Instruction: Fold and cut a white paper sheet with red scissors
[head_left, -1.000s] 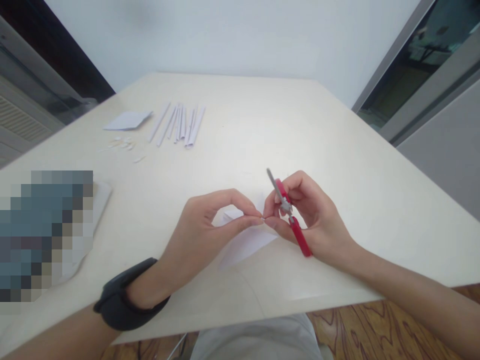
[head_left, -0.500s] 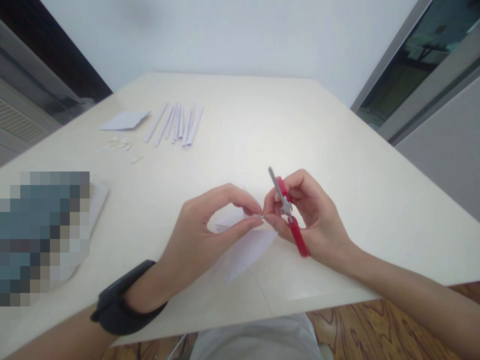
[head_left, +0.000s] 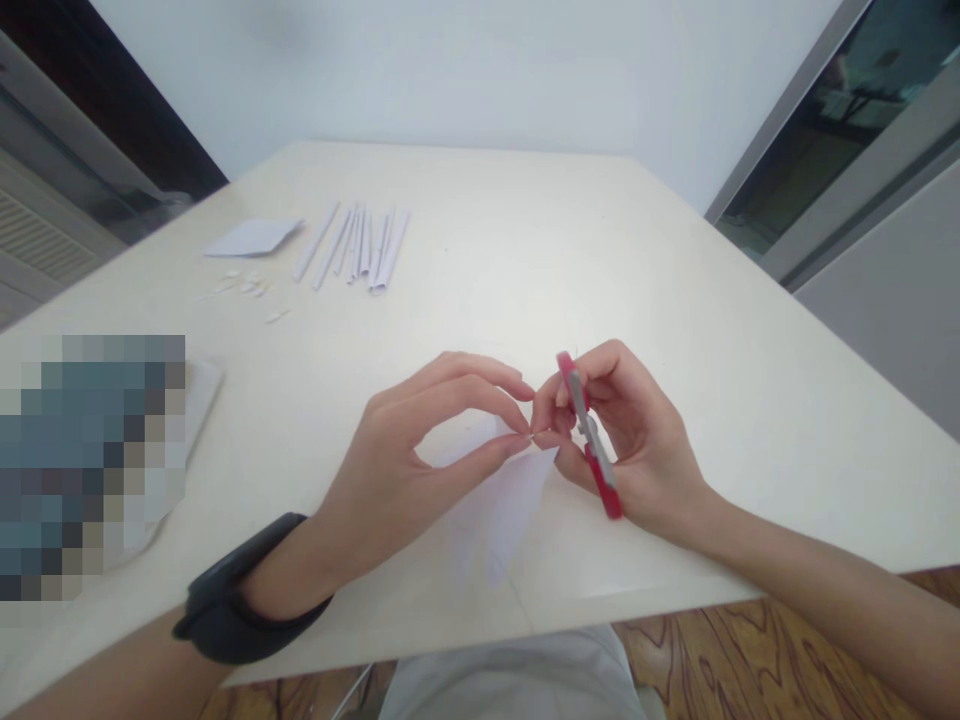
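My left hand (head_left: pixel 431 435), with a black band on the wrist, has thumb and fingertips pinched on the edge of a thin white paper sheet (head_left: pixel 506 510). The sheet hangs below the fingers in a pointed shape. My right hand (head_left: pixel 630 420) carries small red-handled scissors (head_left: pixel 592 435) hooked across its fingers, their grey metal part lying along the red handles. Its thumb and index finger are also pinched, meeting the left fingertips at the paper. What exactly lies between the fingertips is too small to make out.
Several rolled white paper tubes (head_left: pixel 364 245) lie at the back left beside folded white paper (head_left: pixel 255 238). Small pale scraps (head_left: pixel 247 285) lie in front of them. A pixelated object rests on a white sheet (head_left: pixel 202 390) at the left of the white table (head_left: pixel 675 290).
The scissors have turned in my right hand, so the grey part now lies along the handles instead of sticking up. The left fingers have spread slightly and the paper has swung.
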